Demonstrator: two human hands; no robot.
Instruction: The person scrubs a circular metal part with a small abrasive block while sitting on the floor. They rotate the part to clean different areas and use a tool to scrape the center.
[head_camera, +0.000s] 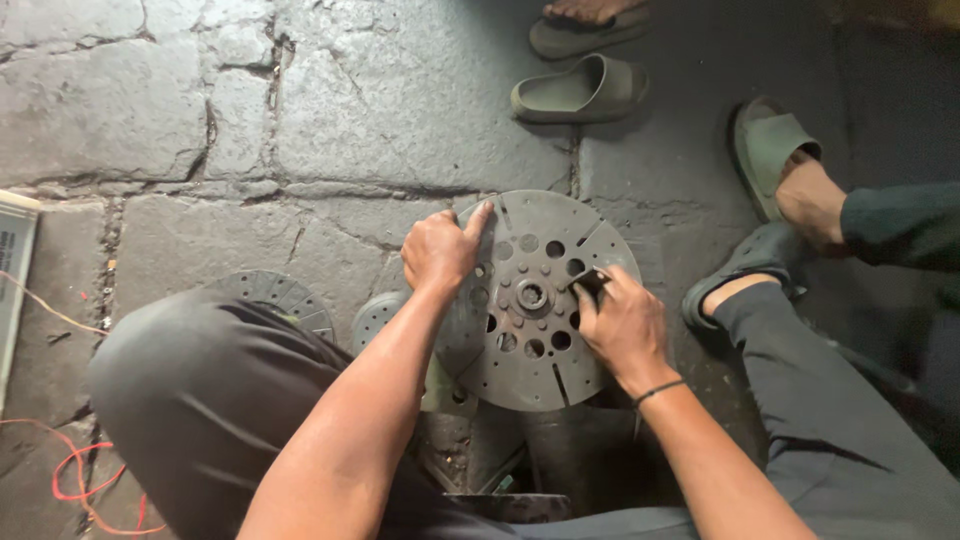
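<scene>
We see the round grey perforated metal disc (530, 300) at frame centre, between our hands: left hand (440, 250) curled on its upper-left rim, right hand (622, 322) pinching a small dark tool (590, 283) (kind unclear) right of the hub.

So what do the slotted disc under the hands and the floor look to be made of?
The slotted disc looks like metal: dull grey, matte, with punched round holes, radial slots and a raised central hub. The floor looks like stone slabs: rough and grey, with cracked joints. The left hand and right hand rest on the disc.

We see a round grey metal clutch disc (530, 300), pierced with ringed holes and radial slots, central hub, lying flat above our stone floor, slightly tilted.
</scene>
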